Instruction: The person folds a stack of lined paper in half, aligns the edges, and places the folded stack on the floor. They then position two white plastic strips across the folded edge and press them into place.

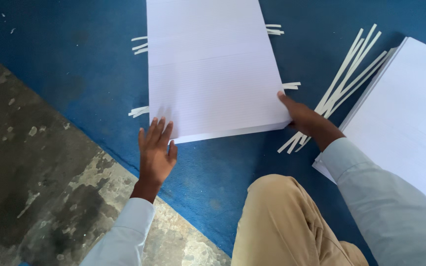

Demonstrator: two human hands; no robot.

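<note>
Bent knee (277, 216) nearest; open left hand (155, 150) touches paper stack (213, 69) corner, right hand (304, 118) grips opposite edge

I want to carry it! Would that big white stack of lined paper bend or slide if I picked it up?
The big white stack of lined paper looks thick, so probably heavy. Loose sheets would likely sag and slip apart. Both hands, left and right, sit at its near corners.

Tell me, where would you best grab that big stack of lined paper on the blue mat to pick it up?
Probably by its two near corners, one hand from each side. The stack of lined paper lies flat, wide and thick, so one hand would let it sag. The right hand already grips the near right corner; the left hand rests open at the near left corner, on the blue mat.
</note>
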